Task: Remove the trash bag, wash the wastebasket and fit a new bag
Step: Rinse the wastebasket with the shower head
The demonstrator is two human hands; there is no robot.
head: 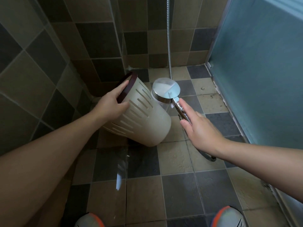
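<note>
A cream wastebasket [147,118] with slotted sides and a dark brown rim [126,89] is tilted over the shower floor, its mouth turned to the upper left. My left hand [113,102] grips it at the rim, thumb on the slotted side and fingers over the brown band. My right hand [198,126] holds the chrome handle of a round shower head [165,90], fingers extended along the handle. The shower head sits right next to the basket's side. No bag is visible on the basket.
A metal shower hose [168,46] hangs down the tiled back wall. Frosted blue glass [262,71] closes the right side. Checkered floor tiles [177,161] spread below, and the toes of two shoes [229,217] show at the bottom edge.
</note>
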